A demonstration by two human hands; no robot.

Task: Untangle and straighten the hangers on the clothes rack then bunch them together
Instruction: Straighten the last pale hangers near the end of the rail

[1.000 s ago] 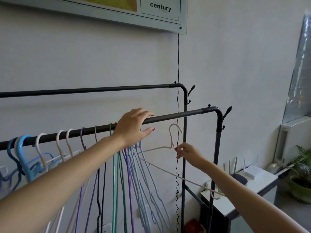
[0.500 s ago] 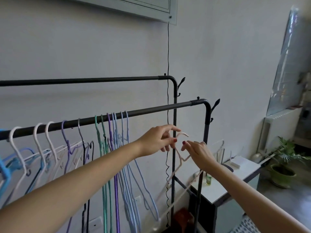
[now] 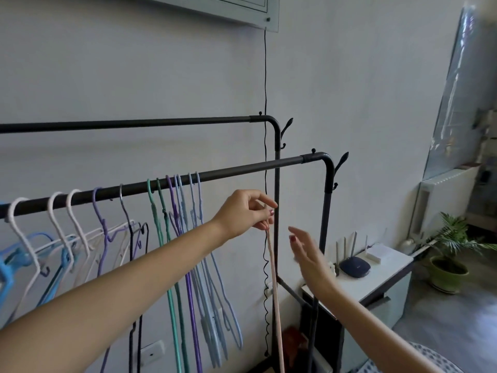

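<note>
A black clothes rack has a near rail and a far rail. Several hangers hook over the near rail: white and blue ones at the left, then purple, dark, green and pale blue ones bunched near the middle. My left hand pinches the top of a pale pink hanger, which hangs edge-on below the rail and off it. My right hand is just right of the pink hanger, fingers spread, touching nothing.
The rack's right post stands close behind my right hand. A black cable runs down the wall. A white cabinet with a router stands at the right, and a potted plant sits on the floor beyond.
My left hand left the rail and took the pink hanger near its hook. My right hand let go and opened. The hanger now hangs edge-on.
</note>
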